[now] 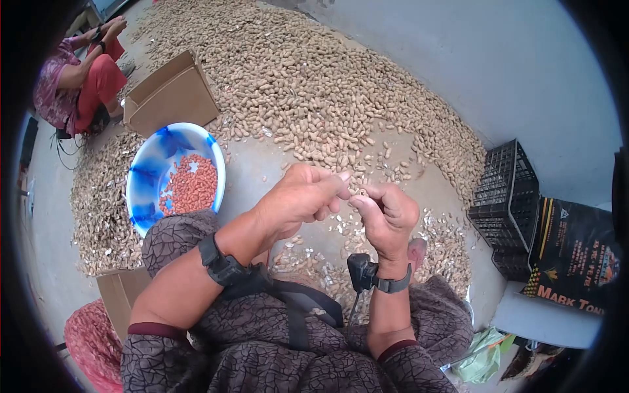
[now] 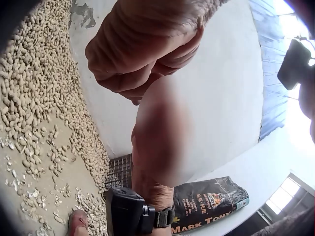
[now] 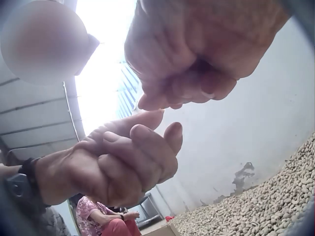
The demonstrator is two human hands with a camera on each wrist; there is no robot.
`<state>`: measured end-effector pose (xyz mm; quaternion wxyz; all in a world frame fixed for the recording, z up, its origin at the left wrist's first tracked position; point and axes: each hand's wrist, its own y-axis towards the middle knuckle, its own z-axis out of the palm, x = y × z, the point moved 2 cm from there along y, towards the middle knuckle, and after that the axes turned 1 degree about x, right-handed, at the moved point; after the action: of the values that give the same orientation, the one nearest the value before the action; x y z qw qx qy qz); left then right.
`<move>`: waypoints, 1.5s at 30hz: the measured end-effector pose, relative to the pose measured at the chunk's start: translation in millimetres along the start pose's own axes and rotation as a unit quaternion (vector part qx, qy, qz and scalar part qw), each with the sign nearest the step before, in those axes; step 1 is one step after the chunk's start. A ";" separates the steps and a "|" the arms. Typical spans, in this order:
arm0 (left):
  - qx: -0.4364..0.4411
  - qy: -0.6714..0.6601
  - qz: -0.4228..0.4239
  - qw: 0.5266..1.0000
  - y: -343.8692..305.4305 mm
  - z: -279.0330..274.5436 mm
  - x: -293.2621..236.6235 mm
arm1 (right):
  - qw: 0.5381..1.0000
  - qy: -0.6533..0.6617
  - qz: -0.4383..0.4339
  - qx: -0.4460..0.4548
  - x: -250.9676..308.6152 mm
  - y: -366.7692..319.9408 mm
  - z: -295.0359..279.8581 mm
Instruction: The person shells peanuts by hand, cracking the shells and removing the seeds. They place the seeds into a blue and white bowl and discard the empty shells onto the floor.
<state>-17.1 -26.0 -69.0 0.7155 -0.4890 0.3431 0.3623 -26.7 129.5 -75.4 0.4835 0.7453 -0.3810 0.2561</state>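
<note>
My right hand (image 1: 392, 216) pinches a small tan peanut (image 1: 362, 192) between thumb and forefinger, in front of my chest. Close beside it on the left is my left hand (image 1: 301, 196), its fingertips right by the peanut. The right wrist view shows this left hand (image 3: 123, 162) with fingers curled in and thumb tip held apart from them; whether anything lies inside the curl I cannot tell. By my left knee stands a blue-and-white basin (image 1: 145, 177) with red shelled peanut kernels (image 1: 193, 185) in it.
A large heap of unshelled peanuts (image 1: 282, 72) spreads along the wall. Broken shells (image 1: 308, 259) litter the floor before me. A cardboard box (image 1: 173, 95) stands beyond the basin, near a seated person (image 1: 78, 85). At right are black crates (image 1: 504, 203) and a black printed sack (image 1: 573, 255).
</note>
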 end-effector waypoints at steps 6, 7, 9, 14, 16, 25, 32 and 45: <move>0.117 -0.014 0.018 0.993 -7.9 3.0 -7.4 | 0.995 -0.024 -0.096 -0.014 26.2 1.9 -0.2; 0.132 -0.015 0.032 0.991 -8.7 3.9 -8.2 | 0.994 -0.030 -0.106 -0.004 28.3 1.3 0.5; 0.157 -0.003 0.027 0.987 -10.2 0.0 -10.8 | 0.994 -0.027 -0.109 0.003 29.8 0.0 0.2; 0.199 0.022 0.032 0.979 -15.9 3.4 -15.6 | 0.996 0.023 -0.086 0.025 32.6 -3.7 -2.5; 0.176 -0.004 0.060 0.983 -17.4 7.9 -16.9 | 0.997 0.068 -0.043 -0.001 33.3 -3.8 -3.8; 0.171 -0.015 0.095 0.981 -14.6 16.1 -8.8 | 0.981 0.176 0.078 -0.018 29.6 -8.2 -9.6; 0.150 -0.094 0.066 0.982 -5.5 16.5 -2.3 | 0.909 0.376 0.180 -0.030 12.2 -10.1 -6.4; 0.149 -0.203 0.032 0.967 -2.3 14.6 7.0 | 0.919 0.326 0.220 -0.004 14.5 -3.8 -4.3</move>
<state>-9.7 -11.5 -69.7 0.8230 -0.2822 0.2557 0.4215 -15.3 129.7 -64.7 0.5157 0.5158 -0.3577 0.5832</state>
